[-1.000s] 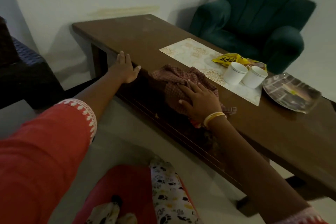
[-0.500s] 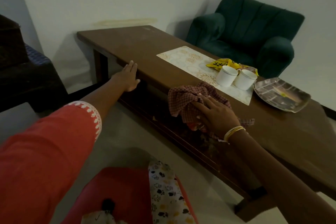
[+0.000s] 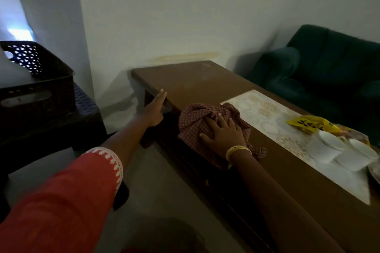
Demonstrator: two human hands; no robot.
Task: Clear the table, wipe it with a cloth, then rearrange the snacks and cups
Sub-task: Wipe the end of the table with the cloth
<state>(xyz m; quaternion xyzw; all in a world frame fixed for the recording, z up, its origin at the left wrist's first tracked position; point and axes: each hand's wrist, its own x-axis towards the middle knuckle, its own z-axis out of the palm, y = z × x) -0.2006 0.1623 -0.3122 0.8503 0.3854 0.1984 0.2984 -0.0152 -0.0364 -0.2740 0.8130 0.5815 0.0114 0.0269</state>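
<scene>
Pressing the cloth point(image 3: 197, 127) at the table point(image 3: 195, 80) edge, right hand point(image 3: 224, 136) fingers spread; left hand point(image 3: 154, 112) flat.

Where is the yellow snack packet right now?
The yellow snack packet lies at the right of the head view, on the pale patterned mat, just behind two white cups.

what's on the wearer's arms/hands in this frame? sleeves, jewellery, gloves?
No gloves. Left hand bare; its arm wears a red-orange sleeve with a white leaf-pattern embroidered cuff. Right hand bare, forearm uncovered, with thin yellow-gold bangles at the wrist. No visible rings.
</scene>
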